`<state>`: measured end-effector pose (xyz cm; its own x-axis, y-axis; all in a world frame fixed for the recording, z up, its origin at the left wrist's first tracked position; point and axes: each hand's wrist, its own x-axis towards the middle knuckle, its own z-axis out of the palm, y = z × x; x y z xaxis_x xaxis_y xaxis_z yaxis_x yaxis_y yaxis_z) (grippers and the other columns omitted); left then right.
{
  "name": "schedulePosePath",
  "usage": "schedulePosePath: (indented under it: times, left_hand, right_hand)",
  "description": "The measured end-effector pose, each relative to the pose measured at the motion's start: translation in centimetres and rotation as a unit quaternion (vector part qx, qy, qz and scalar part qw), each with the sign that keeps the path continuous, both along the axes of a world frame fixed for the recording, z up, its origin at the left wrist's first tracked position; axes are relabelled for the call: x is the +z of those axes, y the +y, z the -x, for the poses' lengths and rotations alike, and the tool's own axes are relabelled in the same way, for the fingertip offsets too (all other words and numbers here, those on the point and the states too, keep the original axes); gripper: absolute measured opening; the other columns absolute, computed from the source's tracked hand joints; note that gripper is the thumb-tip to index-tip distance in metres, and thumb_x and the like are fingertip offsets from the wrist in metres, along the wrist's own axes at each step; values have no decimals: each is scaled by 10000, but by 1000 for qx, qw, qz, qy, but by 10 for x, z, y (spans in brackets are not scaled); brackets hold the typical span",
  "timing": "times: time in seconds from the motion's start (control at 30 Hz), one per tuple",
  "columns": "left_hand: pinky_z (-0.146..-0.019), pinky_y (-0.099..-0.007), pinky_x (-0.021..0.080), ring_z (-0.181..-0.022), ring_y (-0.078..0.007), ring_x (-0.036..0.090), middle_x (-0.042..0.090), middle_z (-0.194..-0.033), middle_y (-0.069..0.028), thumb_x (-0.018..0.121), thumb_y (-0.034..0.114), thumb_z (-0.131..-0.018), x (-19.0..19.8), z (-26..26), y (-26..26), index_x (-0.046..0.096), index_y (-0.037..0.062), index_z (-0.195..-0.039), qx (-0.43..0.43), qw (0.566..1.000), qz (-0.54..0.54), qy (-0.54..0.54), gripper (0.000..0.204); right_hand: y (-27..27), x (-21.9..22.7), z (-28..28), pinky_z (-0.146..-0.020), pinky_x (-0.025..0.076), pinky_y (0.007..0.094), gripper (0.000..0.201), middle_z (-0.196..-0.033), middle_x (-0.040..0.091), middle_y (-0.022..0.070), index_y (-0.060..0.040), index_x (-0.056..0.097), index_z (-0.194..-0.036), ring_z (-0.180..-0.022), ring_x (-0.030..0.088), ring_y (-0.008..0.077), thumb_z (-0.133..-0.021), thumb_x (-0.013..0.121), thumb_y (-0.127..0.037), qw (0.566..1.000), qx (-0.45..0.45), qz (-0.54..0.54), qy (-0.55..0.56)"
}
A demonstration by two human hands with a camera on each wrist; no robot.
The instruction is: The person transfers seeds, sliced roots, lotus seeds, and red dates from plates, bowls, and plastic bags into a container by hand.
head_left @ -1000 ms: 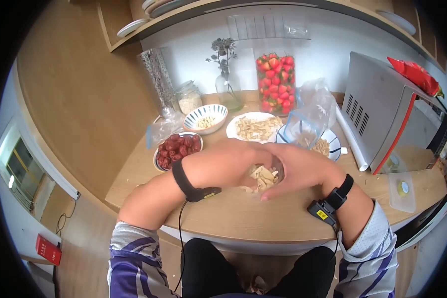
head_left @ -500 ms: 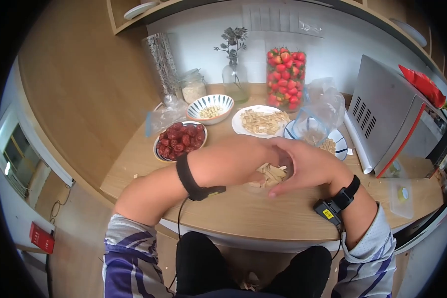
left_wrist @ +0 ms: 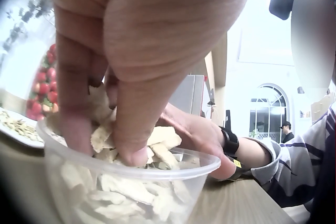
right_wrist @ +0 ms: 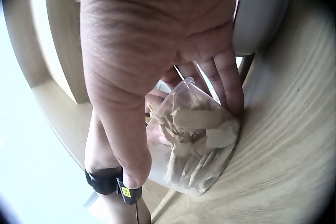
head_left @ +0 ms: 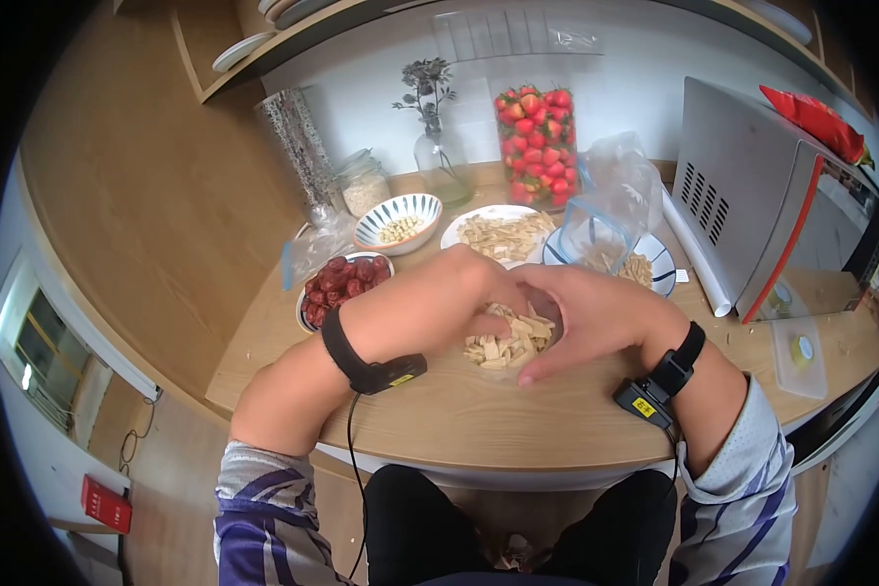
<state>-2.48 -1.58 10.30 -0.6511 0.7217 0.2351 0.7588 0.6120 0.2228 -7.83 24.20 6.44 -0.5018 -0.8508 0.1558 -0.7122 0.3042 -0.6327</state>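
A clear plastic tub [left_wrist: 206, 167] stands on the table, holding pale dried slices [head_left: 520, 342]. My left hand [head_left: 459, 288] reaches down over its rim. In the left wrist view, the thumb and fingers dip among the slices and pinch some of them. From the other side, my right hand [head_left: 601, 314] holds the tub, its thumb toward me and its fingers around the far wall, as the right wrist view shows. Behind the hands lies a white plate [head_left: 452, 234] of similar slices.
Left of the hands sits a bowl of red dates [head_left: 339, 285]; behind it is a striped bowl [head_left: 366, 230] with pale pieces. A blue-striped plate [head_left: 662, 269] lies under a plastic bag [head_left: 620, 190]. Strawberries [head_left: 537, 146] stand at the back, a microwave [head_left: 752, 205] at right.
My left hand has shifted a little back from the tub's middle, leaving more of the slices visible. The right hand keeps its hold on the tub. The head view has swayed slightly.
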Motion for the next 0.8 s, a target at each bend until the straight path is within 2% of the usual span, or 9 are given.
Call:
schedulePosePath:
  times: [0.23, 0.33, 0.6, 0.73, 0.8]
  left_hand:
    - [-893, -432, 654, -994, -362, 831, 869, -1082, -172, 956, 96, -909, 13, -5, 3, 881, 5, -1145, -27, 999, -27, 9, 265]
    - [-880, -422, 662, -986, -349, 837, 870, -1083, -170, 952, 86, -915, 18, -7, 3, 881, 4, -1156, -28, 999, -36, 8, 264]
    - [-857, -396, 672, -951, -318, 843, 874, -1074, -160, 936, 63, -938, 24, -11, 5, 885, 8, -1179, -19, 998, -64, 10, 252]
    - [-854, -366, 667, -927, -223, 843, 879, -1056, -134, 925, 61, -968, 27, 3, 0, 888, 9, -1195, 23, 997, -76, -1, 236]
    - [-849, -341, 667, -926, -171, 837, 881, -1048, -119, 918, 53, -989, 29, 11, -4, 886, -1, -1210, 55, 995, -81, -30, 230]
  right_hand:
    - [1, -5, 3, -828, 564, 340, 930, -1082, 761, 58, -34, 678, -1476, -937, 687, 167, -744, 1111, -410, 999, 17, 34, -12]
    - [2, 1, -1, -891, 600, 393, 925, -1112, 801, 134, -40, 712, -1420, -1016, 783, 275, -736, 1084, -538, 1000, 8, 27, -9]
    - [3, -2, 2, -821, 595, 388, 941, -1012, 772, 116, -31, 714, -1414, -921, 772, 269, -733, 1072, -572, 1000, -2, 17, 11]
    - [0, 3, 2, -828, 591, 390, 947, -1007, 765, 114, -18, 714, -1384, -927, 763, 268, -730, 1063, -608, 998, -26, -49, 2]
    - [-1, -2, 5, -836, 590, 395, 975, -1021, 770, 120, -2, 710, -1391, -939, 762, 267, -726, 1060, -623, 999, -18, -29, -7]
